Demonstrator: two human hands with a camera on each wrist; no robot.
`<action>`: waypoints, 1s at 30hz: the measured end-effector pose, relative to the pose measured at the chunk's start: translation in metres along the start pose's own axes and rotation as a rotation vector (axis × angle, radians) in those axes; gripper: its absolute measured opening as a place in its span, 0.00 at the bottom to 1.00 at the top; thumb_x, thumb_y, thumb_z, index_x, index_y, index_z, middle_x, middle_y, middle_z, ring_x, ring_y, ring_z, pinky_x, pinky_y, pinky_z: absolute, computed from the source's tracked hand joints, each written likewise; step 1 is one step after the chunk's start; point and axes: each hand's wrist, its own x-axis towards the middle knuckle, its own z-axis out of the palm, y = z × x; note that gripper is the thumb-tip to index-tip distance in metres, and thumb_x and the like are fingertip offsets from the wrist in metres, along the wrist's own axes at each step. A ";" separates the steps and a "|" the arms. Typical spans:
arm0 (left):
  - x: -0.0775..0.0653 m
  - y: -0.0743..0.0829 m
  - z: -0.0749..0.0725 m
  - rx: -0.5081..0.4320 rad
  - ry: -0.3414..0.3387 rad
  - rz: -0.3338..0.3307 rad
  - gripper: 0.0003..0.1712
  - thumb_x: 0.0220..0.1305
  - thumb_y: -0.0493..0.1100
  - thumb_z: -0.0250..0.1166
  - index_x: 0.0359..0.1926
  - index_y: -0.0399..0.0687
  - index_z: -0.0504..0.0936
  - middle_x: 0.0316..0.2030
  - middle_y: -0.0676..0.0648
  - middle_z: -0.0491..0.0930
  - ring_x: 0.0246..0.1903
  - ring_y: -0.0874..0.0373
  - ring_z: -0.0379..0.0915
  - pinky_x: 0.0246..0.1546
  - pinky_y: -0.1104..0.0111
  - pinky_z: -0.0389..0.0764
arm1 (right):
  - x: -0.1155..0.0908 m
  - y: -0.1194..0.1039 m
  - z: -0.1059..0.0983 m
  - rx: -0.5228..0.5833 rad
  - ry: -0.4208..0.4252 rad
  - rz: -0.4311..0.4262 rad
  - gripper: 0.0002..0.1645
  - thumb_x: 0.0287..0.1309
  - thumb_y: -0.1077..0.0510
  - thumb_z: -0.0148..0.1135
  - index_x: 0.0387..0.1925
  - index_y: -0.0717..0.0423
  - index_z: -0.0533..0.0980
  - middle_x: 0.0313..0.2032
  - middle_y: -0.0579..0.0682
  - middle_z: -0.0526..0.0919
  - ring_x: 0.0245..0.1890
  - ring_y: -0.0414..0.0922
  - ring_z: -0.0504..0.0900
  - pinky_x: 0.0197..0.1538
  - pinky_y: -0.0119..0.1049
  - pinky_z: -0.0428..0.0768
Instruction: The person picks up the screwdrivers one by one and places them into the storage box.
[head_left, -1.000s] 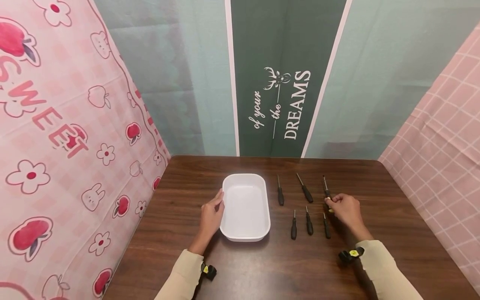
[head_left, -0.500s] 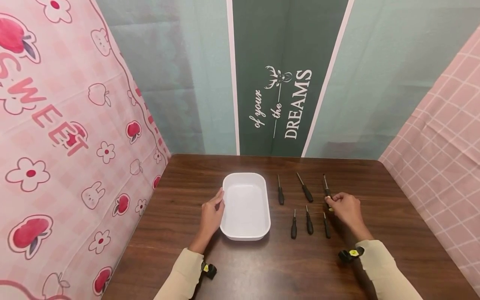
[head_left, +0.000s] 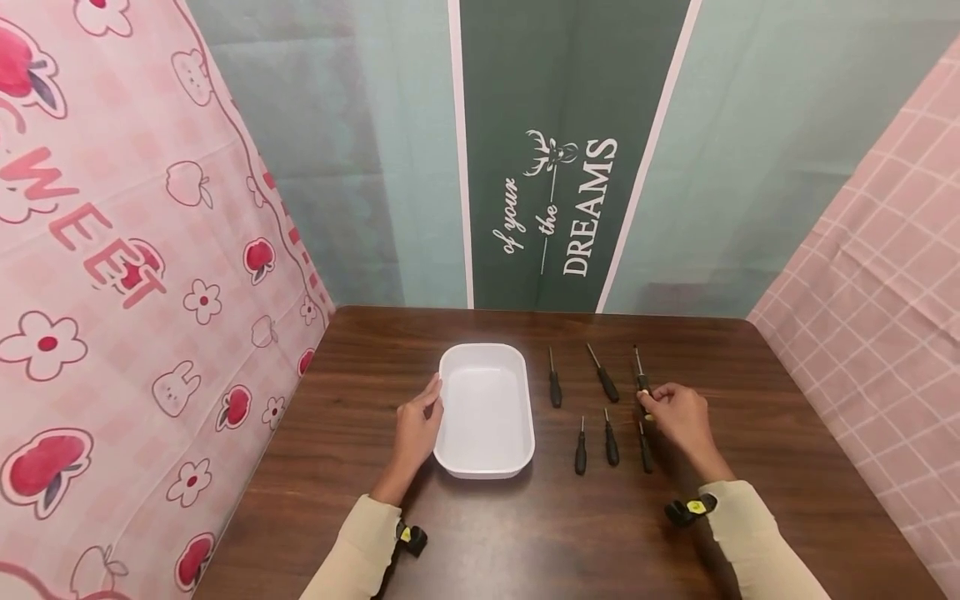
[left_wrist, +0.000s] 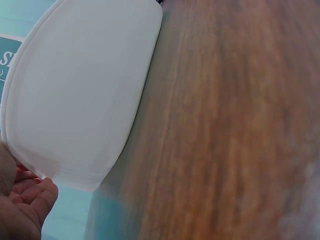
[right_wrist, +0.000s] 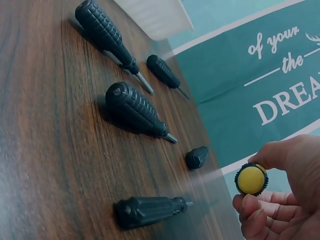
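My left hand (head_left: 417,423) touches the left side of a white rectangular tray (head_left: 529,417), fingertips right at the rim. In the left wrist view, the tray's outer wall (left_wrist: 85,90) fills the upper left, and the fingers (left_wrist: 42,197) reach its lower corner. My right hand (head_left: 681,419) pinches a screwdriver (head_left: 639,363) by its handle between thumb and fingers, shaft pointing to the table's far side. Its yellow handle end (right_wrist: 251,180) faces the camera in the right wrist view. Close by on the table lie several black-handled screwdrivers (head_left: 606,383).
The loose screwdrivers form two rows right of the tray, the nearer row including a small one (head_left: 645,452) just below my right hand. A brown wooden table (head_left: 510,533) bears everything. Printed cloths (head_left: 540,275) hang behind and at both sides.
The head view has shifted slightly. My right hand and its screwdriver have moved a little left against the other screwdrivers. My left hand has stayed at the tray.
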 end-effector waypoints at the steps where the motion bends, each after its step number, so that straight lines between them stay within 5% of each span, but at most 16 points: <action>1: 0.000 0.000 0.000 -0.002 0.001 0.000 0.19 0.65 0.28 0.64 0.57 0.30 0.81 0.59 0.38 0.79 0.60 0.45 0.75 0.61 0.54 0.74 | 0.000 -0.001 -0.001 0.001 -0.002 0.001 0.21 0.64 0.48 0.67 0.32 0.66 0.80 0.20 0.50 0.80 0.18 0.44 0.76 0.19 0.36 0.73; 30: 0.001 -0.002 -0.001 0.004 -0.009 0.005 0.18 0.65 0.27 0.62 0.57 0.29 0.81 0.59 0.38 0.79 0.59 0.45 0.76 0.61 0.55 0.75 | -0.016 -0.025 0.005 0.050 -0.011 0.001 0.21 0.63 0.48 0.68 0.33 0.65 0.81 0.19 0.47 0.81 0.16 0.42 0.76 0.20 0.36 0.72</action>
